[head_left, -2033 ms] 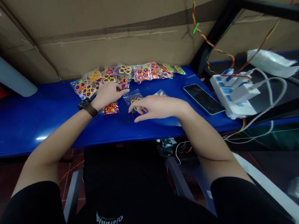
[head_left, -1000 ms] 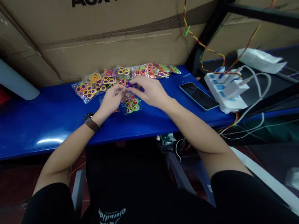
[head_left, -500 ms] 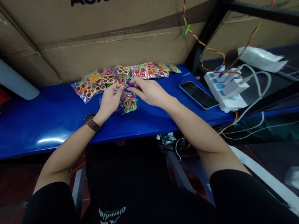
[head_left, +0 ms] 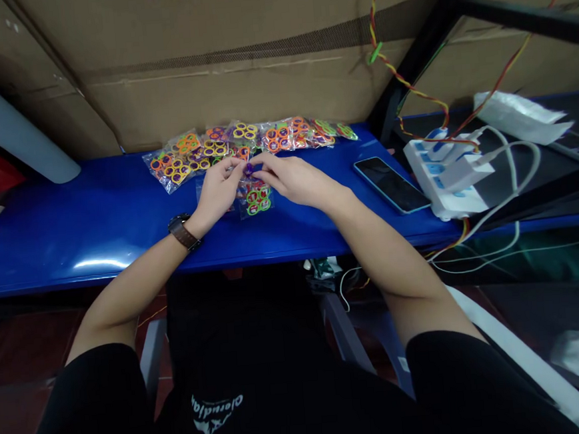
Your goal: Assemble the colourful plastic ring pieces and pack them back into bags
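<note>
We are pinching a small purple plastic piece (head_left: 248, 169) between the fingertips of our left hand (head_left: 217, 192) and right hand (head_left: 294, 182), the other fingers loosely curled. The piece is too small to show its exact shape. It is sitting just above a clear bag of green-and-red rings (head_left: 255, 199) on the blue worktop (head_left: 70, 227), with bagged orange-and-yellow rings (head_left: 175, 162) nearby. It is looking glossy, so we are judging it light, stiff and a little slippery, best held by its edges.
</note>
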`<state>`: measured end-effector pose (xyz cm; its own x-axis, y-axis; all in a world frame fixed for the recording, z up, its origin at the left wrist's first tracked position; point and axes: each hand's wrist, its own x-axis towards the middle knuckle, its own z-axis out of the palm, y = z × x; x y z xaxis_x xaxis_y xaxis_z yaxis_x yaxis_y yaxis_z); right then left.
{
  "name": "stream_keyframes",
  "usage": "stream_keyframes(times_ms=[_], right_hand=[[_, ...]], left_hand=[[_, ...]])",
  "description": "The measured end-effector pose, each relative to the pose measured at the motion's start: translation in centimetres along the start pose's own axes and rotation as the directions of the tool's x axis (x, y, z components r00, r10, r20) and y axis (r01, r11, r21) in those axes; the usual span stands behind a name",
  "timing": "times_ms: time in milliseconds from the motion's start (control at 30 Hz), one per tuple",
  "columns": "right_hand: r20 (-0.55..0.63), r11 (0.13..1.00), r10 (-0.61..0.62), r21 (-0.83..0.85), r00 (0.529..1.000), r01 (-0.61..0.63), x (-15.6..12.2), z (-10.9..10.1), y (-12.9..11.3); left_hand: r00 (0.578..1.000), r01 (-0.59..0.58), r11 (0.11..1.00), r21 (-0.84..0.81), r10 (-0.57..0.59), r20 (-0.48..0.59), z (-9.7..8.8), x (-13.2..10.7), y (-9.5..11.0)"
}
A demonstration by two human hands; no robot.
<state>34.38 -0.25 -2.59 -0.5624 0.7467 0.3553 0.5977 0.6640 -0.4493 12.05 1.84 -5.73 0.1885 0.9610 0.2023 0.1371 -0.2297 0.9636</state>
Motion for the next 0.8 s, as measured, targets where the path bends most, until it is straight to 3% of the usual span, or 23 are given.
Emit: stream_keyframes(times_ms=[300, 533, 800], right_hand=[[-0.065, 0.999, -0.022, -0.047, 0.998, 0.019, 0.2, 0.24, 0.18], [-0.127, 0.995, 0.035, 0.092, 0.991, -0.023, -0.1, 0.71, 0.23], [-0.103, 0.999, -0.031, -0.015, 0.994, 0.03, 0.09, 0.56, 0.09]], left_hand=[[0.999, 0.031, 0.998, -0.06, -0.029, 0.031, 0.02, -0.06, 0.05], [1.0, 0.021, 1.0, -0.02, -0.021, -0.001, 0.04, -0.07, 0.13], [0.999, 0.042, 0.998, -0.041, -0.041, 0.025, -0.04, -0.23, 0.46]])
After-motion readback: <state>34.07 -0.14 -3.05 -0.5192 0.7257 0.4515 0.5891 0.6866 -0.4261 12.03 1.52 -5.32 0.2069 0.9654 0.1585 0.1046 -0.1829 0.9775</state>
